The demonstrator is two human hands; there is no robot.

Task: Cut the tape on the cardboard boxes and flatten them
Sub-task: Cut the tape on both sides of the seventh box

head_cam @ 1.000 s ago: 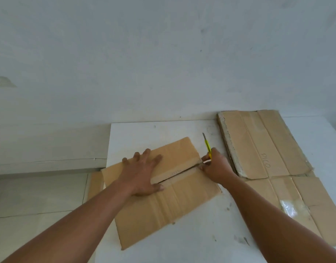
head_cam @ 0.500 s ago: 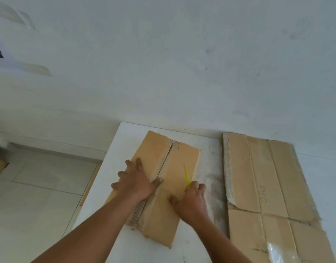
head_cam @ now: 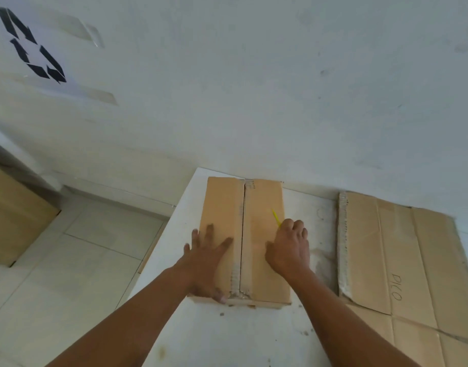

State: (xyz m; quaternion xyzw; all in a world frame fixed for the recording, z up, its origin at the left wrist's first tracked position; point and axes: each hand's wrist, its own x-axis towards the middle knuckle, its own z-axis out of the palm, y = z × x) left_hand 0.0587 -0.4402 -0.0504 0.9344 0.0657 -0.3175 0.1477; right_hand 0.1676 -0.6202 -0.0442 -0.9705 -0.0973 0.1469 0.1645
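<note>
One box (head_cam: 264, 207) on the table (head_cam: 227, 335), swung round since a second ago, slit seam now pointing away from me: tape cut, flattening next, I'd say. Left hand (head_cam: 209, 260) presses flat, grip open; right hand (head_cam: 288, 250) grip curled round one yellow cutter (head_cam: 276, 218). One flattened stack (head_cam: 399, 247) right; one floor box (head_cam: 13, 215) left.

Two items legible. A handwritten word (head_cam: 396, 287) in dark marker on the flattened cardboard (head_cam: 418, 242) at the right of the bench (head_cam: 227, 340). It reads "DICO" or "PICO", first letter unclear, and runs along the panel, so it sits sideways in the head view. A black recycling symbol (head_cam: 51, 63), three chasing arrows, is printed on a white sheet (head_cam: 34, 53) taped to the wall (head_cam: 254, 88), upper left, partly cut by the frame edge.
</note>
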